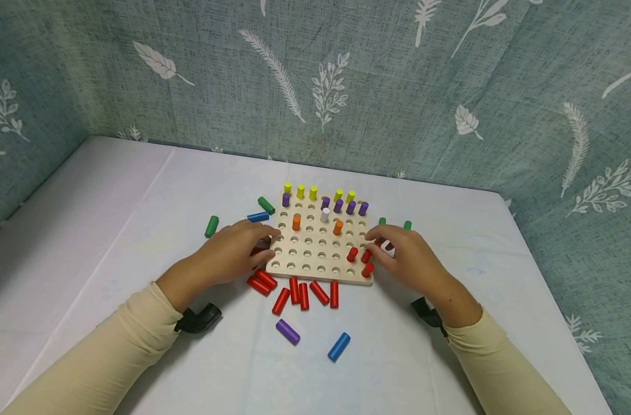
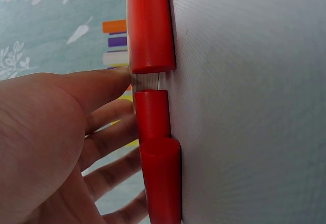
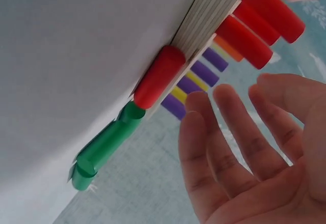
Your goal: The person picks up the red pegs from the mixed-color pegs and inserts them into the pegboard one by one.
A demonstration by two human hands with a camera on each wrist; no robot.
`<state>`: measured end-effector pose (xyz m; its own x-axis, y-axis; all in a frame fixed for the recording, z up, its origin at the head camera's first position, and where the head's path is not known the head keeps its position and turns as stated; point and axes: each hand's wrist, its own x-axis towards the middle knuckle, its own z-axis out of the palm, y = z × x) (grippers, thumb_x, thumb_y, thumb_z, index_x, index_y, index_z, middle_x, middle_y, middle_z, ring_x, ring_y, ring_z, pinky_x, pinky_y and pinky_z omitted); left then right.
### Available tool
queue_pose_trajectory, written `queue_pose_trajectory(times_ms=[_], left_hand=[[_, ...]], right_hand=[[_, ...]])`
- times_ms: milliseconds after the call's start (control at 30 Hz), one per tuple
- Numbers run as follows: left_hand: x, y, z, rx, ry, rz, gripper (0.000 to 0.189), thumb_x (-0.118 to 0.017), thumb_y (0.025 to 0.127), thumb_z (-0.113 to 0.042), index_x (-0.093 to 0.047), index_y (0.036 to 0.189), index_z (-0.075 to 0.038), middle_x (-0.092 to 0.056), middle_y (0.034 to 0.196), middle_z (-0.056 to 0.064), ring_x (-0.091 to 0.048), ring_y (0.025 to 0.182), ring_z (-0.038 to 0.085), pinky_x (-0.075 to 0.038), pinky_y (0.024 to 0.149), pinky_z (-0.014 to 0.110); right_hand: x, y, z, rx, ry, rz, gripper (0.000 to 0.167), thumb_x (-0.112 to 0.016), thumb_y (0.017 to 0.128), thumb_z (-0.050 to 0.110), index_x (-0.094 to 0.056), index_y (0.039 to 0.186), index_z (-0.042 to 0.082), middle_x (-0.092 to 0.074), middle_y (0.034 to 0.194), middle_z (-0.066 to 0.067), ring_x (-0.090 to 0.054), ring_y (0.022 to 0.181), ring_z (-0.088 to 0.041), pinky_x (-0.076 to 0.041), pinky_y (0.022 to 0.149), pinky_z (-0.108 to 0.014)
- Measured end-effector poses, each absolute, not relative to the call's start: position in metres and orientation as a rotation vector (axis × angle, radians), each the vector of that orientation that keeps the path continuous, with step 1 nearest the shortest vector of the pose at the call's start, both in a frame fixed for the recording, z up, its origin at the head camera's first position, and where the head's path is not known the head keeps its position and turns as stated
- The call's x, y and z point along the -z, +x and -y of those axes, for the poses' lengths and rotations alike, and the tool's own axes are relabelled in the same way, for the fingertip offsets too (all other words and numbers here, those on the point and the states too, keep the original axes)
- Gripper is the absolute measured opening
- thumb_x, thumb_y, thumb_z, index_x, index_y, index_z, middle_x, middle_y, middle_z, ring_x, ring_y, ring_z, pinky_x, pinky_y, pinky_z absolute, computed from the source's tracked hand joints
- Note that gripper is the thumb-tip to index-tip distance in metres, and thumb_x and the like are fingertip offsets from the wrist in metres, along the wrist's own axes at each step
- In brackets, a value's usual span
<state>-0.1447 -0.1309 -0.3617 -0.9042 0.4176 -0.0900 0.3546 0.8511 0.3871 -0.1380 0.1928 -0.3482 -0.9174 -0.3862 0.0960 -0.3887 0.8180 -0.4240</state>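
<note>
A wooden peg board (image 1: 314, 262) with rows of holes lies flat between both hands. My left hand (image 1: 239, 251) is at its left edge, thumb and fingers spread and touching the rim, holding no peg. Red pegs (image 2: 155, 114) lie beside that hand. Over the board's right edge, my right hand (image 1: 406, 253) has loosely bent fingers with nothing between them. Three red pegs (image 1: 352, 254) stand in the front right corner, close to its fingertips. Yellow pegs (image 1: 300, 191) and purple pegs (image 1: 338, 206) stand in the back rows, with orange pegs (image 1: 296, 222) and a white peg (image 1: 325, 215) nearer the middle.
Several loose red pegs (image 1: 303, 296) lie before the board, with a purple peg (image 1: 288, 332) and a blue peg (image 1: 338, 347) nearer me. Green pegs (image 1: 211, 226) lie left and right. Beside the board's right edge rests another red peg (image 3: 160, 76). Patterned cloth (image 1: 378, 86) hangs behind.
</note>
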Motion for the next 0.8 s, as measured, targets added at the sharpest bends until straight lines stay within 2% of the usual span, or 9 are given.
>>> queue_pose_trajectory(times_ms=[233, 533, 800], left_hand=[[0.361, -0.145, 0.131, -0.539, 0.616, -2.865, 0.046, -0.072, 0.093, -0.027, -0.062, 0.134, -0.009, -0.069, 0.122, 0.01, -0.06, 0.12, 0.028, -0.05, 0.102, 0.05], [0.361, -0.145, 0.131, -0.546, 0.619, -2.86, 0.046, -0.072, 0.093, -0.027, -0.062, 0.135, -0.009, -0.068, 0.125, 0.01, -0.059, 0.121, 0.029, -0.05, 0.102, 0.05], [0.362, -0.145, 0.132, -0.546, 0.617, -2.856, 0.047, -0.071, 0.093, -0.028, -0.061, 0.135, -0.01, -0.067, 0.127, 0.011, -0.058, 0.123, 0.03, -0.049, 0.103, 0.051]], right_hand=[[0.35, -0.144, -0.199, -0.638, 0.54, 3.081, 0.026, -0.069, 0.095, 0.018, -0.068, 0.12, 0.011, -0.07, 0.119, -0.008, -0.066, 0.105, -0.025, -0.058, 0.089, -0.043], [0.355, -0.15, -0.206, -0.534, 0.51, 3.114, 0.028, -0.07, 0.094, 0.016, -0.069, 0.121, 0.01, -0.066, 0.113, -0.008, -0.064, 0.105, -0.026, -0.058, 0.089, -0.043], [0.357, -0.153, -0.206, -0.461, 0.498, 3.211, 0.043, -0.069, 0.095, 0.021, -0.062, 0.135, 0.008, -0.063, 0.119, -0.013, -0.063, 0.103, -0.026, -0.057, 0.091, -0.044]])
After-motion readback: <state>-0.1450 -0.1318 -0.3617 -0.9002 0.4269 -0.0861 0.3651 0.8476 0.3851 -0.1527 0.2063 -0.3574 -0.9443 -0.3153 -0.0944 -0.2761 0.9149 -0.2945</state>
